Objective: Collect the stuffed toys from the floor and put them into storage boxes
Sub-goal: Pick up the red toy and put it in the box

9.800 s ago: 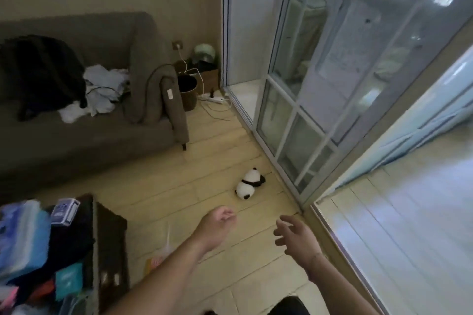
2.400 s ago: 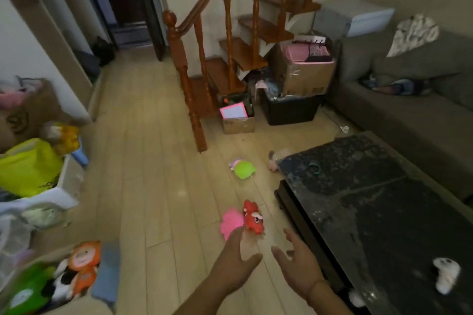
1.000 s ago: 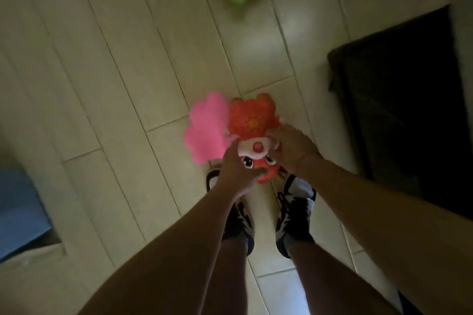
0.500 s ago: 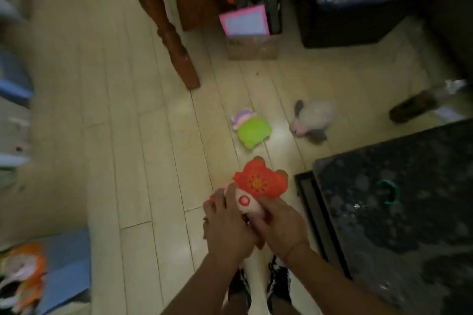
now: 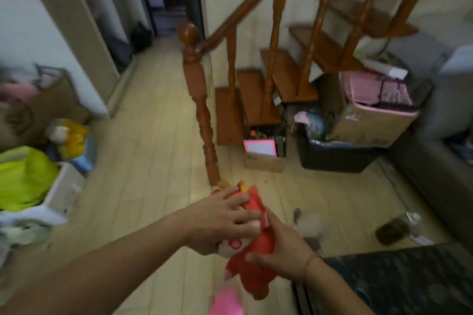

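Observation:
A red stuffed toy [image 5: 252,272] with a white face and a pink tail [image 5: 226,300] hangs in front of me, off the floor. My left hand [image 5: 225,220] grips its upper part, fingers spread over the head. From the right, my right hand [image 5: 282,250] holds its body. A blurred grey stuffed toy [image 5: 311,227] lies on the floor just beyond my right hand. At the far left stands a white storage box [image 5: 64,189] with a lime-green item [image 5: 23,179] in it.
A wooden stair post [image 5: 202,107] and steps rise ahead. Cardboard boxes [image 5: 368,120] and a black bin [image 5: 332,156] crowd the stair foot. A dark low table [image 5: 409,281] is at lower right, with a dark bottle [image 5: 395,230] on the floor beside a sofa [image 5: 435,171].
Both hands have lifted the red toy off the floor, its pink tail now dangling below. My view has risen from the floor to the stairs and hallway.

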Available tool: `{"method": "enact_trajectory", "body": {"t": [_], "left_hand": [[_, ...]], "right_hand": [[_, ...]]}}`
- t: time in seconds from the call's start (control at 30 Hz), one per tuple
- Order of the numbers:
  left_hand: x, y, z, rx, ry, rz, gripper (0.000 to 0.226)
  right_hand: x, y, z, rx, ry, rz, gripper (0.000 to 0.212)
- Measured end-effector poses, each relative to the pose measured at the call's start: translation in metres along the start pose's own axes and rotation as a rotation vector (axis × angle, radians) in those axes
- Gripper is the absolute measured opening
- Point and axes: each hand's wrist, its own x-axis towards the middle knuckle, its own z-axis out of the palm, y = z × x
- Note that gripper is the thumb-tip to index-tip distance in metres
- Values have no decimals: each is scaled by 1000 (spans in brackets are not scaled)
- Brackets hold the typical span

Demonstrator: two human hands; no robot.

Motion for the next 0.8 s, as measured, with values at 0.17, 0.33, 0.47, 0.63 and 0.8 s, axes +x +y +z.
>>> {"method": "enact_trajectory", "body": {"t": [0.17, 0.33, 0.47, 0.63, 0.8], "left_hand": [[-11, -2, -22, 178, 165, -373, 102], [-20, 39, -4, -942, 816, -1256, 110], [-21, 90, -3, -1503, 1203, -1369, 130], [-75, 164, -1, -1340, 1621, -1630, 150], [-143, 263, -25, -926, 1771, -1929, 156]], "right_hand": [[31, -3, -37, 284, 12, -158, 86], [64, -27, -41, 547, -29, -280, 74], [73, -59, -3, 535, -240, -352, 78], [50, -104, 71, 453, -566, -416, 83], [-11, -156, 160, 381, -937, -493, 90]]}}
